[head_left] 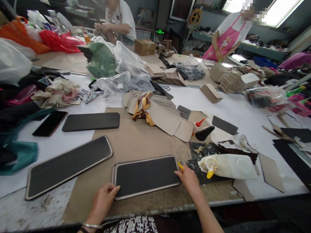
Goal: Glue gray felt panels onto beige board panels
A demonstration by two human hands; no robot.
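Observation:
A black rectangular panel with rounded corners and a beige border (145, 176) lies in front of me, apparently atop another of the same shape. My left hand (104, 200) pinches its lower left corner between thumb and fingers. At the right edge, my right hand (189, 179) is closed around a thin yellow tool (180, 166), whose tip shows beside the panel; its kind is hidden by the fingers. To the left lies a similar beige-edged black panel (70, 167), set at a slant. Behind that rests a plain black panel (92, 122).
A white plastic bottle (232, 166) lies on its side on a dark, glue-stained sheet at right. Fanned beige boards (163, 117) carry a brown and yellow ribbon (143, 110). A phone (49, 123) and heaped cloth lie left. Two people work across the table among plastic bags.

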